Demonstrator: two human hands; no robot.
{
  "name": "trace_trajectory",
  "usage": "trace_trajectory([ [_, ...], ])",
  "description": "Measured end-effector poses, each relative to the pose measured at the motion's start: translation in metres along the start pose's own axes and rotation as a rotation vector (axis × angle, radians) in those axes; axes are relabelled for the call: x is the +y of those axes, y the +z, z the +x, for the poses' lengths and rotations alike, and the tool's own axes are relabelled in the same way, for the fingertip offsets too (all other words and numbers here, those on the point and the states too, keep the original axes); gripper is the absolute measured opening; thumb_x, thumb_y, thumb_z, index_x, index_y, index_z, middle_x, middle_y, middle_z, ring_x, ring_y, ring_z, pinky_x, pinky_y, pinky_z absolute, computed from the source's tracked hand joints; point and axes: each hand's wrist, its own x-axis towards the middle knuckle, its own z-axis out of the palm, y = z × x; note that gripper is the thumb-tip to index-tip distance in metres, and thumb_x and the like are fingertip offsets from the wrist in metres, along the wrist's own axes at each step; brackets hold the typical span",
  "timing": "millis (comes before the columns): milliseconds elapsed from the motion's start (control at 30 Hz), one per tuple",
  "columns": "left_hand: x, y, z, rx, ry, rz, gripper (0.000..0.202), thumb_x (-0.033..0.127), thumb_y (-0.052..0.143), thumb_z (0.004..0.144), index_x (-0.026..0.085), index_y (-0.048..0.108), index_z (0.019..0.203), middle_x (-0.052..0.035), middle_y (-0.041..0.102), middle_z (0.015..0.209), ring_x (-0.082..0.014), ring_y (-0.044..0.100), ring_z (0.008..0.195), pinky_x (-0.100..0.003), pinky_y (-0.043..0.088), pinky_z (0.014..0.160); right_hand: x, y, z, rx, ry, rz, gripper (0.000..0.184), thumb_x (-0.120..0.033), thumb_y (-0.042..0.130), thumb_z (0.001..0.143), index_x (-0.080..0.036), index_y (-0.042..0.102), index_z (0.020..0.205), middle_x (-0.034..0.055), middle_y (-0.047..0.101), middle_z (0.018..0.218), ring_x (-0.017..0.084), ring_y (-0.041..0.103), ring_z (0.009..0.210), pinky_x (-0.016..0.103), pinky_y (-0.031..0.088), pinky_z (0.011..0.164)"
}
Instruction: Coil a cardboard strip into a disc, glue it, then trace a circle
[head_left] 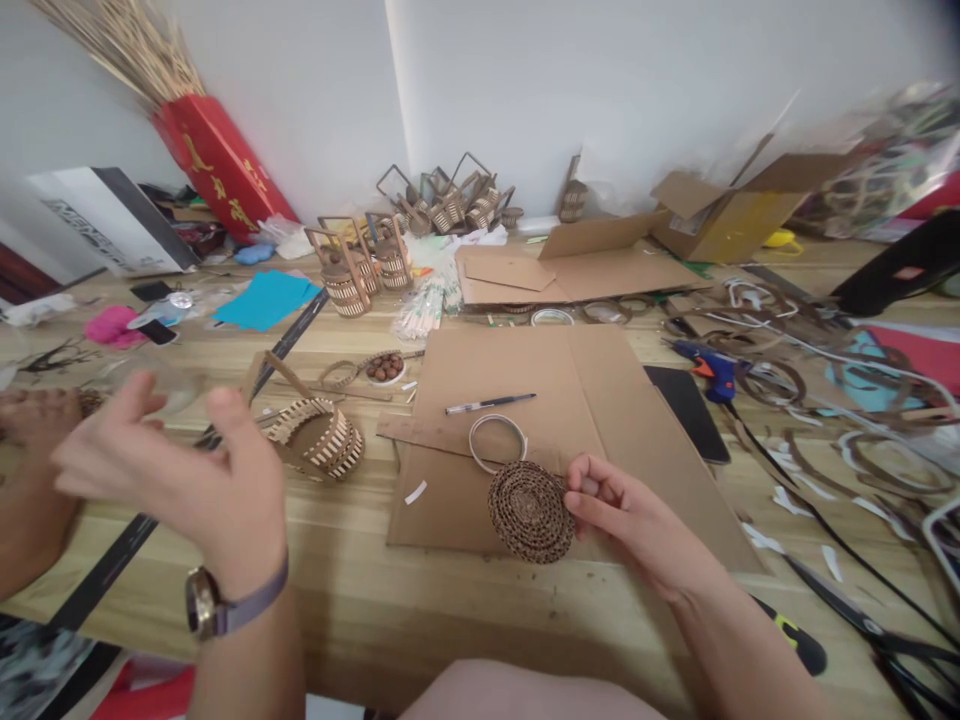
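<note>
A cardboard sheet (517, 360) spreads across the frame's centre. At left, the left hand (180, 470) is raised and loose, fingers half curled, thumb apart. The right hand (622, 505), right of lower centre, pinches the right edge of a coiled disc (529, 512). The disc, lower centre, is near-circular, neither axis clearly longer, its spiral face towards the camera.

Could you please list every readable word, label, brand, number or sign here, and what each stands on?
"ME…": white box, dark capitals; the rest is too blurred.
Red container: gold characters, too blurred to read.
Black strip: marks too small to read.
Black object: reddish label, unreadable.
</note>
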Motion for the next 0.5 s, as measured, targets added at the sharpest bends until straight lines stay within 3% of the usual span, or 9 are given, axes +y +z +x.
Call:
trace_trajectory([
  [33, 0.01, -0.004, -0.006, 0.057, 0.074, -0.033, 0.044, 0.032, 0.056, 0.085, 0.014, 0.057, 0.125, -0.0162, 0.059, 0.117, -0.0334, 0.052, 0.114, -0.052, 0.037, 0.097, 0.0, 0.0, 0.0, 0.005, -0.004, 0.006, 0.042, -0.051, 0.079, 0.07, -0.02, 0.05, 0.075, -0.0064, 0.05, 0.063, 0.009, 0.049, 0.056, 0.025, 0.036, 0.058],
  [67, 0.021, -0.005, -0.013, 0.014, 0.117, -0.118, 0.039, 0.029, 0.054, 0.088, 0.015, 0.056, 0.125, -0.0155, 0.059, 0.117, -0.0311, 0.054, 0.111, -0.047, 0.043, 0.092, 0.0, 0.0, 0.001, 0.011, -0.008, 0.011, 0.043, -0.051, 0.078, 0.069, -0.02, 0.05, 0.075, -0.0064, 0.05, 0.063, 0.009, 0.049, 0.056, 0.025, 0.036, 0.057],
  [100, 0.033, -0.002, -0.019, -0.103, 0.173, -0.202, 0.031, 0.028, 0.052, 0.09, 0.016, 0.057, 0.119, -0.0131, 0.062, 0.109, -0.0283, 0.058, 0.104, -0.044, 0.045, 0.089, 0.0, 0.0, 0.001, 0.016, -0.01, 0.013, 0.043, -0.052, 0.078, 0.069, -0.02, 0.05, 0.075, -0.0064, 0.05, 0.063, 0.01, 0.049, 0.056, 0.025, 0.036, 0.057],
  [167, 0.053, 0.016, -0.031, -0.491, 0.246, -0.215, 0.02, 0.029, 0.046, 0.094, 0.019, 0.061, 0.104, -0.0093, 0.066, 0.099, -0.0248, 0.061, 0.097, -0.039, 0.046, 0.09, 0.0, 0.0, 0.0, 0.018, -0.012, 0.012, 0.043, -0.052, 0.079, 0.069, -0.02, 0.05, 0.075, -0.0066, 0.05, 0.063, 0.01, 0.049, 0.056, 0.025, 0.036, 0.058],
  [233, 0.067, 0.048, -0.039, -0.878, 0.154, 0.003, 0.02, 0.03, 0.046, 0.096, 0.02, 0.063, 0.103, -0.0079, 0.067, 0.106, -0.024, 0.059, 0.105, -0.037, 0.043, 0.097, 0.001, 0.001, -0.001, 0.01, -0.01, 0.011, 0.043, -0.052, 0.079, 0.069, -0.02, 0.05, 0.076, -0.0067, 0.05, 0.063, 0.01, 0.049, 0.056, 0.025, 0.035, 0.058],
  [267, 0.07, 0.068, -0.042, -0.921, 0.105, 0.074, 0.02, 0.029, 0.051, 0.093, 0.019, 0.063, 0.106, -0.0102, 0.067, 0.109, -0.0261, 0.059, 0.108, -0.039, 0.042, 0.098, 0.001, 0.001, -0.001, 0.005, -0.008, 0.013, 0.044, -0.052, 0.078, 0.069, -0.02, 0.05, 0.076, -0.0067, 0.05, 0.063, 0.01, 0.049, 0.056, 0.025, 0.035, 0.058],
  [400, 0.065, 0.141, -0.047, -0.891, -0.131, 0.302, 0.032, 0.022, 0.055, 0.091, 0.006, 0.058, 0.119, -0.0264, 0.05, 0.135, -0.0387, 0.046, 0.127, -0.054, 0.038, 0.103, 0.006, 0.003, -0.004, -0.009, 0.003, 0.03, 0.043, -0.054, 0.076, 0.072, -0.02, 0.049, 0.078, -0.0066, 0.05, 0.064, 0.01, 0.049, 0.058, 0.025, 0.036, 0.06],
  [433, 0.061, 0.154, -0.046, -0.891, -0.185, 0.342, 0.034, 0.023, 0.056, 0.092, 0.007, 0.057, 0.122, -0.0251, 0.048, 0.138, -0.0383, 0.045, 0.129, -0.056, 0.037, 0.103, 0.007, 0.003, -0.004, -0.015, 0.006, 0.036, 0.043, -0.053, 0.076, 0.072, -0.02, 0.049, 0.079, -0.0066, 0.05, 0.064, 0.01, 0.049, 0.058, 0.025, 0.036, 0.06],
  [500, 0.051, 0.173, -0.042, -0.917, -0.267, 0.389, 0.038, 0.03, 0.06, 0.093, 0.016, 0.054, 0.127, -0.0135, 0.05, 0.138, -0.0317, 0.051, 0.124, -0.056, 0.042, 0.102, 0.009, 0.005, -0.004, -0.025, 0.013, 0.05, 0.043, -0.053, 0.077, 0.072, -0.02, 0.049, 0.078, -0.0067, 0.049, 0.064, 0.01, 0.049, 0.058, 0.025, 0.036, 0.059],
])
